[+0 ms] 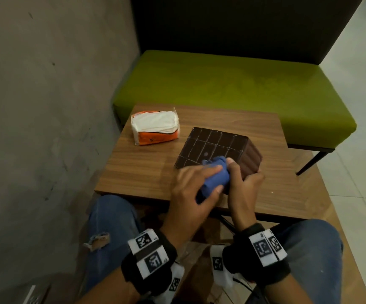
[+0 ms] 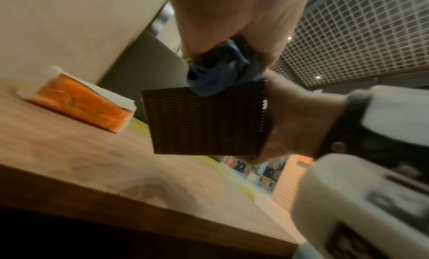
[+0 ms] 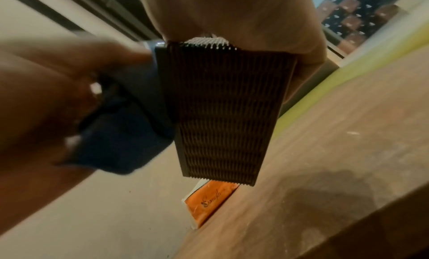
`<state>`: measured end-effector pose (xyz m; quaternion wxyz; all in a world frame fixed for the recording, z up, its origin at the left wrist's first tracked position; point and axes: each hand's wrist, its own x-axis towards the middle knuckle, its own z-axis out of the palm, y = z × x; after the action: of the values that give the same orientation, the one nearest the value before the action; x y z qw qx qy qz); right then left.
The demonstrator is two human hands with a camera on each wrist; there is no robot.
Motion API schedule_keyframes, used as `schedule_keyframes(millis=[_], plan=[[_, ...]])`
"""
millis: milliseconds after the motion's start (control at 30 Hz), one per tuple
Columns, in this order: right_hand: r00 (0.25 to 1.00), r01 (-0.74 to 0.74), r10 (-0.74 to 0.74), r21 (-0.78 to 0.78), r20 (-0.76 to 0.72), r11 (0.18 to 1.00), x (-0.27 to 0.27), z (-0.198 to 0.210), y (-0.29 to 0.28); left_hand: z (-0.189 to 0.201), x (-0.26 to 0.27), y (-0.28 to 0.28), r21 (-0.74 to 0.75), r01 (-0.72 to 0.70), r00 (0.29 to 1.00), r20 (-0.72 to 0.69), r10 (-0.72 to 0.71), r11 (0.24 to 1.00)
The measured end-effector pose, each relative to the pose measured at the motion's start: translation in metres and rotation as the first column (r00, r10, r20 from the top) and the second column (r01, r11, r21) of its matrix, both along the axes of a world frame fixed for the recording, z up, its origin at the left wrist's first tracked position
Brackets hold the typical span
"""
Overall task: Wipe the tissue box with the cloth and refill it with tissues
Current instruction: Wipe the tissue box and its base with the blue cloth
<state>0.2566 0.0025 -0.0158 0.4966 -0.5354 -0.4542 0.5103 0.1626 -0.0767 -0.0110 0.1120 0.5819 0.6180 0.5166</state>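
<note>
A dark brown tissue box (image 1: pixel 215 148) with ribbed sides (image 2: pixel 204 121) (image 3: pixel 223 112) is tilted up off the wooden table (image 1: pixel 147 172), its gridded flat face turned upward. My right hand (image 1: pixel 245 185) grips its near right corner. My left hand (image 1: pixel 193 187) holds a bunched blue cloth (image 1: pixel 216 176) (image 2: pixel 220 75) (image 3: pixel 125 134) and presses it against the box's near edge. An opened orange pack of white tissues (image 1: pixel 154 127) (image 2: pixel 78 101) (image 3: pixel 209 198) lies at the table's far left.
A green bench seat (image 1: pixel 232 84) with a dark backrest stands behind the table. A grey wall (image 1: pixel 46 84) runs along the left. My knees in blue jeans (image 1: pixel 109 227) sit under the table's near edge. Pale floor tiles (image 1: pixel 359 150) lie to the right.
</note>
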Motion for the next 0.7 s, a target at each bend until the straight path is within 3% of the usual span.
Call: schedule_keyframes(millis=[100,267,400,500,700], plan=[[0.998,-0.008,0.006,-0.035,-0.060,0.999,0.006,0.002,-0.001,-0.003,-0.017,0.002,-0.065,0.090,0.993,-0.070,-0.095,0.994],[0.994,-0.007,-0.001,-0.068,-0.110,0.998,0.005,0.004,-0.008,-0.017,-0.060,0.018,-0.102,-0.179,0.981,0.058,0.186,0.979],[0.994,0.052,-0.068,-0.168,-0.090,0.984,-0.002,-0.003,0.002,-0.003,-0.007,-0.002,-0.057,0.019,1.000,-0.016,-0.020,0.998],[0.993,0.034,-0.056,-0.198,-0.106,0.980,0.002,-0.010,0.002,-0.006,-0.015,0.000,-0.054,0.106,0.987,-0.114,-0.112,0.993],[0.992,-0.031,0.005,-0.199,-0.126,0.980,0.002,-0.011,-0.011,-0.017,-0.069,0.034,-0.133,-0.143,0.987,0.058,0.151,0.981]])
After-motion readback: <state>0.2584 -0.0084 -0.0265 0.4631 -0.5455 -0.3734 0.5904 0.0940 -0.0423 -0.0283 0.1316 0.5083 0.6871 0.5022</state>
